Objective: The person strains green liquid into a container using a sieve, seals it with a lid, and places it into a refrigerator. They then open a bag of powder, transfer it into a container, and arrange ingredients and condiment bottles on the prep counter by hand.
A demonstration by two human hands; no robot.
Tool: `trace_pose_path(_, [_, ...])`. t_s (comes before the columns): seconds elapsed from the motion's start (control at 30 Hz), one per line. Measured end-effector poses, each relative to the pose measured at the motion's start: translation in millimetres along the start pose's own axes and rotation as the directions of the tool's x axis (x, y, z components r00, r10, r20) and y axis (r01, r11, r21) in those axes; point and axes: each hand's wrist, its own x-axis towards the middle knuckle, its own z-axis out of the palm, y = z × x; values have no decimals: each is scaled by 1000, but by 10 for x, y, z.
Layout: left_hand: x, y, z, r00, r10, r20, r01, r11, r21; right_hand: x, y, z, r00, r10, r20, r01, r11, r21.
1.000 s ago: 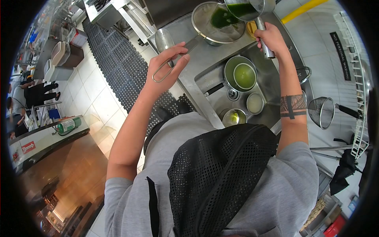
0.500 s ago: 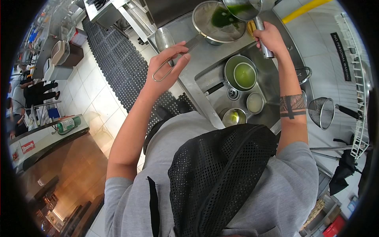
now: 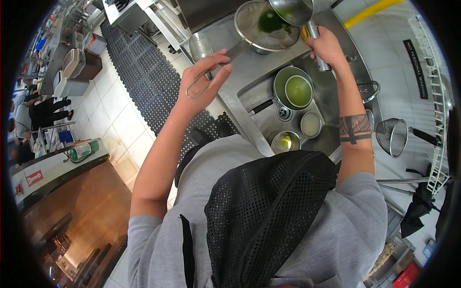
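Note:
My left hand [image 3: 206, 79] is closed on the wire handle of a large round strainer [image 3: 254, 31], which rests over a metal container [image 3: 261, 50] on the steel counter. Dark green liquid [image 3: 276, 21] lies in the strainer's mesh. My right hand [image 3: 326, 47] grips the metal handle of a pan [image 3: 295, 10], tilted over the strainer's far right side, with a film of green inside. A yellow object [image 3: 305, 32] is partly hidden behind the pan's handle. Beside my left hand a metal scoop or ladle bowl [image 3: 200, 46] sits at the counter's edge.
In the sink [image 3: 329, 103] are a pot [image 3: 283, 77] with a green-filled bowl [image 3: 298, 91], a bowl of pale liquid [image 3: 310, 125] and a small pot [image 3: 285, 142]. A small strainer [image 3: 391, 138] hangs at the right. People [image 3: 45, 114] stand far left.
The pan in my right hand has shifted slightly left and tipped further, and less green liquid shows in it. My left hand has stayed in place.

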Motion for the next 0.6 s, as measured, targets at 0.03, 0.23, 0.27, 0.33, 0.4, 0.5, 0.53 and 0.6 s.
trace_pose_path(0.03, [1, 0, 0, 1000, 3, 0, -3, 1000, -4, -5, 2, 6, 1000, -9, -5, 9, 1000, -24])
trace_pose_path(0.23, [11, -4, 1, 1000, -14, 8, 14, 1000, -8, -34, 217, 114, 977, -148, -154, 120, 977, -176])
trace_pose_path(0.27, [11, -14, 5, 1000, -13, 11, 13, 1000, -6, -37, 344, 162, 977, -146, -157, 118, 978, -173])
trace_pose_path(0.33, [11, -43, 14, 1000, 11, -2, -11, 1000, -22, -42, 643, 306, 871, -351, -345, 191, 887, -421])
trace_pose_path(0.4, [14, -28, 10, 1000, 12, -1, -12, 1000, -5, -163, 826, 459, 859, -288, -424, 142, 929, -342])
trace_pose_path(0.5, [-9, -11, 5, 999, -15, 33, 14, 1000, 22, -468, 1271, 836, 823, -131, -553, 55, 987, -152])
trace_pose_path(0.53, [-8, -8, 8, 997, -45, 57, 43, 998, 34, -604, 1465, 983, 801, -50, -597, 26, 999, -47])
trace_pose_path(0.6, [-9, -31, 16, 996, -47, 73, 47, 999, 6, -949, 1787, 1327, 791, 21, -611, 43, 995, 90])
